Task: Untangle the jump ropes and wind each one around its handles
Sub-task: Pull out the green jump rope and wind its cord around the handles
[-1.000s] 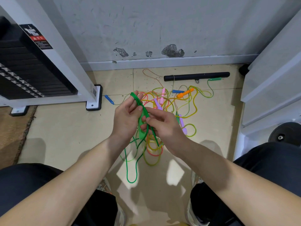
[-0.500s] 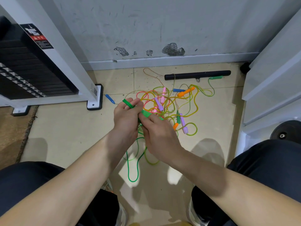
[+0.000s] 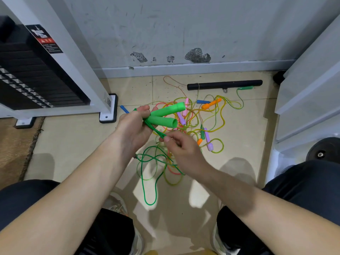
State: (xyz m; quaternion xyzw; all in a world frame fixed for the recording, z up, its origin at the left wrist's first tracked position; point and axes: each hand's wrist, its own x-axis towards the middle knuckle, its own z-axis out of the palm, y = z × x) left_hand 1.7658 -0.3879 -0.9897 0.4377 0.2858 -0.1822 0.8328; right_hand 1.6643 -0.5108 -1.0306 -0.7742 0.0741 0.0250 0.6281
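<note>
My left hand (image 3: pixel 135 127) grips the two green handles (image 3: pixel 166 115) of one jump rope, side by side, their ends pointing right. My right hand (image 3: pixel 179 147) pinches the green cord (image 3: pixel 156 132) just below the handles. The rest of the green cord (image 3: pixel 147 181) hangs in loose loops to the floor. Behind my hands lies a tangled pile of ropes (image 3: pixel 200 122) with yellow, pink and orange cords and pink, purple, orange, blue and green handles.
A black bar (image 3: pixel 224 85) lies by the wall behind the pile. A weight-stack machine (image 3: pixel 42 76) stands at the left with its white foot (image 3: pixel 108 109). White equipment (image 3: pixel 309 92) and a black weight plate (image 3: pixel 325 151) are at the right. My knees frame the bottom.
My left hand has turned so that both green handles stick out to the right. My right hand has moved down and right along the green cord, pulling it away from the handles.
</note>
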